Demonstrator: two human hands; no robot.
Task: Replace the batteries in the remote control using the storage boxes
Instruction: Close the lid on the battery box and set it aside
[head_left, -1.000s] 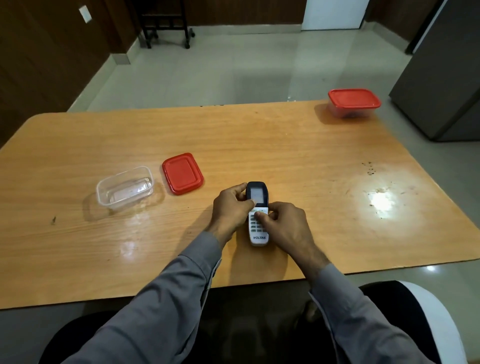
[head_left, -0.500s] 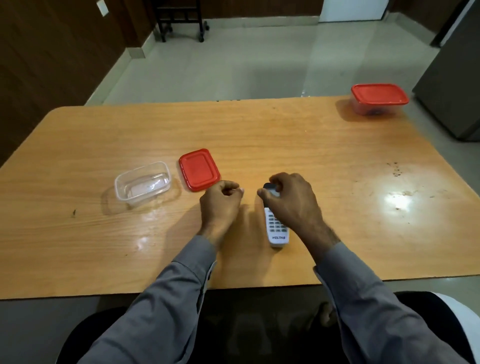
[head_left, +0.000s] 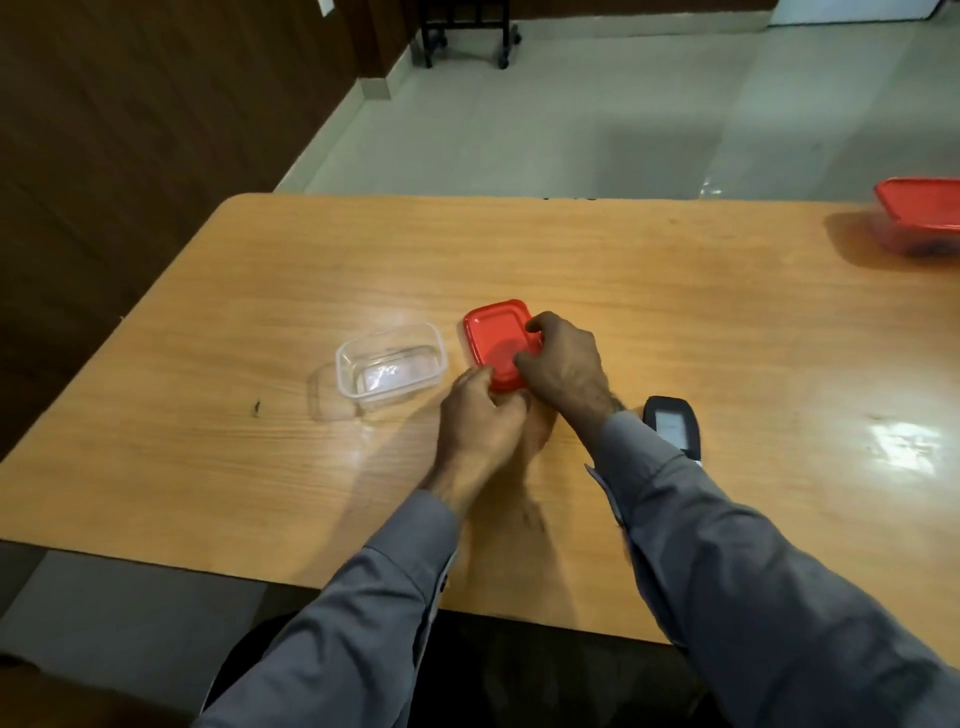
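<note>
I saw no legible writing. Nearest me, the remote control (head_left: 670, 425) lay on the tabletop (head_left: 727, 332), its lower half hidden behind my right sleeve (head_left: 727, 561). My left hand (head_left: 480, 415) and right hand (head_left: 563, 366) both closed a grip on the red lid (head_left: 496, 338). Just left sat the open clear box (head_left: 389, 366). Far right, a lidded box (head_left: 919, 221) was cut off by the frame edge.
</note>
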